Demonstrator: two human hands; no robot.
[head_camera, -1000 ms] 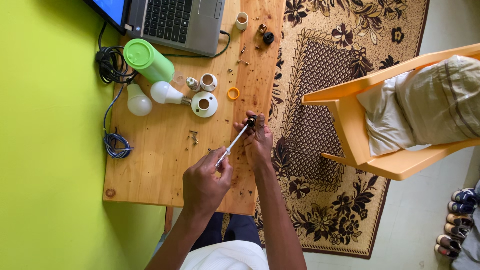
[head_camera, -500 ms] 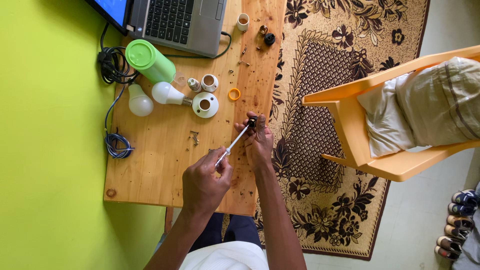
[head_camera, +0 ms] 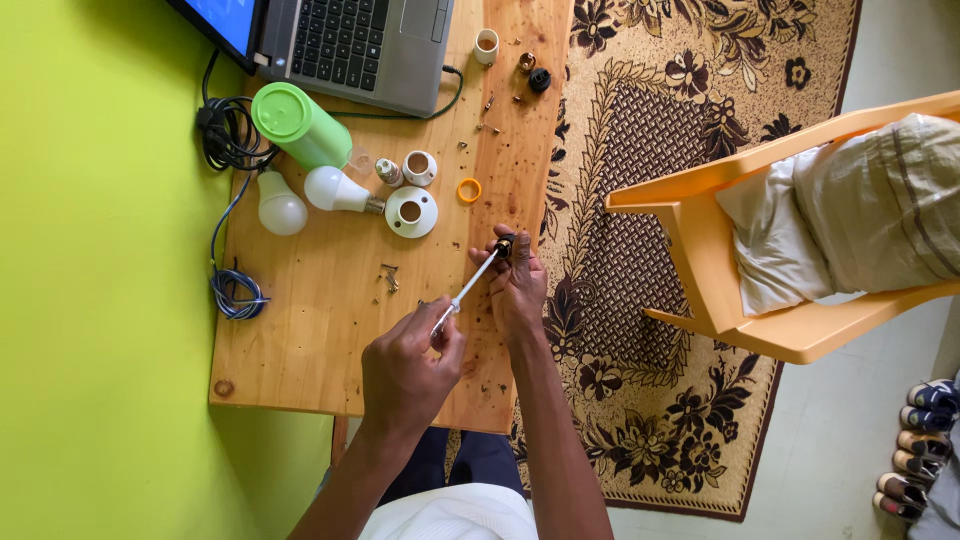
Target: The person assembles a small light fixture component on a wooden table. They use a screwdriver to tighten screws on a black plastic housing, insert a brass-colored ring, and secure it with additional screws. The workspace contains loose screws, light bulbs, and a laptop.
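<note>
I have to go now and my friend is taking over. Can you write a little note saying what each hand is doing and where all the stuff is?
Left hand: grips the handle of a thin screwdriver, tip pointed at the small dark part.
Right hand: pinches that small dark part at the wooden table edge.
On the table: two white bulbs, a white round base, an orange ring, loose screws, a green bottle, a laptop.
Done: bulb pieces lie apart.
Left: the dark part is still being worked with the screwdriver.

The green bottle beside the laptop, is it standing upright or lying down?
Lying down: the green bottle rests on its side on the table, lid toward the wall.
</note>
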